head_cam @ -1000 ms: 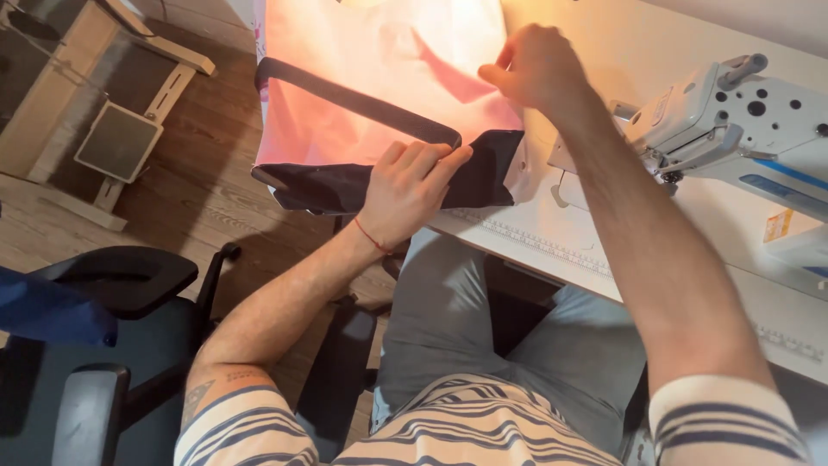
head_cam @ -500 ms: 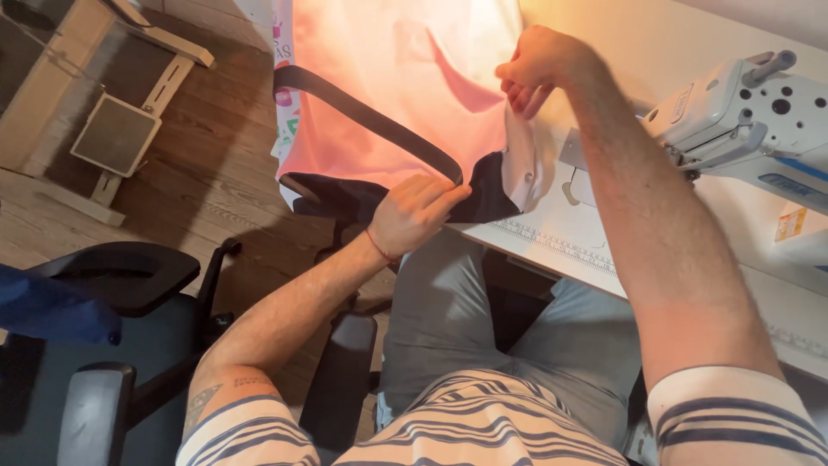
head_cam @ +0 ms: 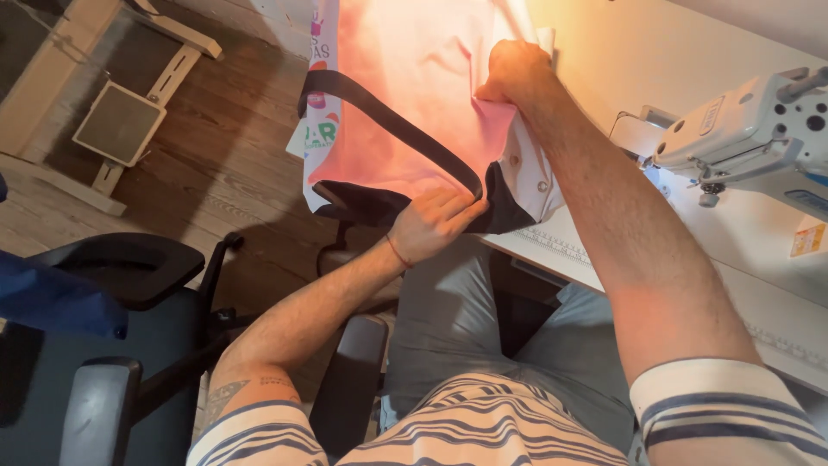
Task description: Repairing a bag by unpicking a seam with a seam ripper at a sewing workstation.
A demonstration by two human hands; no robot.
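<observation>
Two hands: both gripped the pink cloth (head_cam: 405, 95).
Left hand (head_cam: 435, 224): fingers pinched the dark strap (head_cam: 388, 125), lower centre.
Right hand (head_cam: 516, 73): fingers closed on cloth; tension best kept even.

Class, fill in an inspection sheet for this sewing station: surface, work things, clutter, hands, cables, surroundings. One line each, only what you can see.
Surface: pale table, partly covered by fabric at its edge.
Work things: pink fabric with a black strap across it and a dark hem hanging off the table edge; white sewing machine to the right.
Clutter: yellow label on the table.
Hands: left hand pinches the strap at the hem; right hand grips the fabric higher up.
Cables: nothing seen.
Surroundings: wooden floor, black office chair, blue cloth on the chair, wooden frame on the floor.
</observation>
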